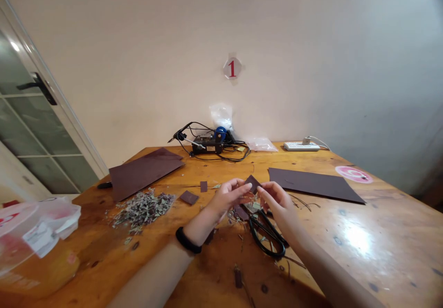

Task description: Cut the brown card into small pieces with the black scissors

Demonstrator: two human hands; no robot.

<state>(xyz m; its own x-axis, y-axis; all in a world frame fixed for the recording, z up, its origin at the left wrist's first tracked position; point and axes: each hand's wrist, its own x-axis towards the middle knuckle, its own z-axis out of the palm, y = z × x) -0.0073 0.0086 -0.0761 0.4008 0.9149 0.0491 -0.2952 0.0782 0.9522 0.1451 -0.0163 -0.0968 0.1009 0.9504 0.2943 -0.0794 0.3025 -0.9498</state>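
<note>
A small dark brown square piece is held up between my two hands. My left hand pinches its left side between thumb and fingers. At its lower right corner, my right hand has its fingertips closed on it. Black-handled scissors lie on the table just below my hands, their blades partly hidden. Bits of dried plant and brown scraps lie around them. To the left are another brown piece, a smaller one and a heap of dried plant pieces.
Large brown sheets lie at the left and right of the wooden table. A black device with cables and a white power strip stand at the back. A plastic-covered container sits at the left.
</note>
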